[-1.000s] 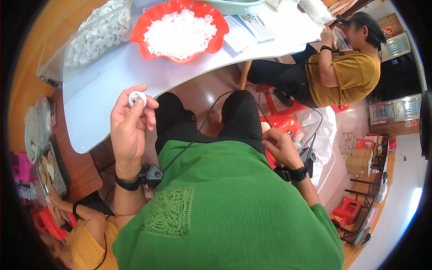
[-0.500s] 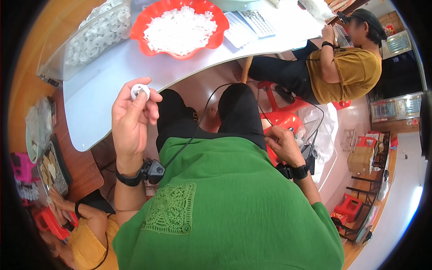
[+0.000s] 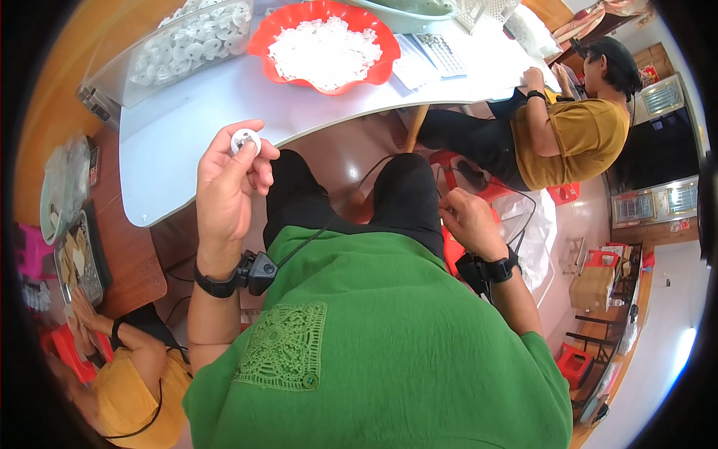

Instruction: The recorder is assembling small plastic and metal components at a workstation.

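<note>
My left hand (image 3: 226, 194) pinches a small round white plastic piece (image 3: 241, 135) between thumb and fingers, raised beside the table's near edge. Its open face shows, with a darker middle partly covered by my thumb. My right hand (image 3: 473, 222) hovers by my right thigh, its fingers curled together. Whatever those fingers hold, if anything, is hidden. Beyond my left hand, a red scalloped bowl (image 3: 334, 87) full of small white translucent pieces (image 3: 325, 51) stands on the white table (image 3: 176, 142).
A clear bin (image 3: 142, 88) of white discs (image 3: 196, 46) stands at the table's left. A green basin (image 3: 407, 16) and a white keypad-like tray (image 3: 443, 56) lie farther back. Co-workers sit at right (image 3: 572, 138) and lower left (image 3: 146, 389). Cables hang near my wrists.
The view has shifted, so the table and bowl appear slightly right. My left hand keeps its pinch on the white piece. The right-hand co-worker's hands have lowered toward the table.
</note>
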Tool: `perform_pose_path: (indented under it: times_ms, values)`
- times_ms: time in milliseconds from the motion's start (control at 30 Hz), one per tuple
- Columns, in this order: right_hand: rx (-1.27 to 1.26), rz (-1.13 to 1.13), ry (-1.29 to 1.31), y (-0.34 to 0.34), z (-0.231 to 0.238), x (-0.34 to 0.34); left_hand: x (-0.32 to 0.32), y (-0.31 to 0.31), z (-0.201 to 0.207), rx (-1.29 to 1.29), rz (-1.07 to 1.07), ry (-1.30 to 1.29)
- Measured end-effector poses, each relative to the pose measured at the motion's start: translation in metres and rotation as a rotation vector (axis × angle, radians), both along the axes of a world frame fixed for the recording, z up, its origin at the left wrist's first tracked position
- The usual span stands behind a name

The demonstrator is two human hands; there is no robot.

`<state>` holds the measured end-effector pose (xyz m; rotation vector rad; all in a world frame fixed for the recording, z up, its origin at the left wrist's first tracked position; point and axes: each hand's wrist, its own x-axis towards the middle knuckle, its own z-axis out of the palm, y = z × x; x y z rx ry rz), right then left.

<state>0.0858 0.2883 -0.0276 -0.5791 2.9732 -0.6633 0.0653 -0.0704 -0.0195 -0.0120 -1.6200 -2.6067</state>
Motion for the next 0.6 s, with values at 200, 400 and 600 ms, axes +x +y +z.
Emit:
perform_pose_path:
  times_ms: [200, 400, 600]
  values:
    - [0.000, 0.016, -0.033, -0.005, -0.001, -0.003, 0.002, -0.003, -0.005, -0.006, 0.013, -0.007]
    - [-0.019, 0.170, -0.067, -0.019, 0.002, -0.048, -0.001, -0.002, -0.008, 0.003, 0.007, -0.025]
    - [0.449, 0.449, -0.053, -0.050, -0.079, -0.158, 0.005, -0.004, -0.013, 0.022, 0.021, -0.067]
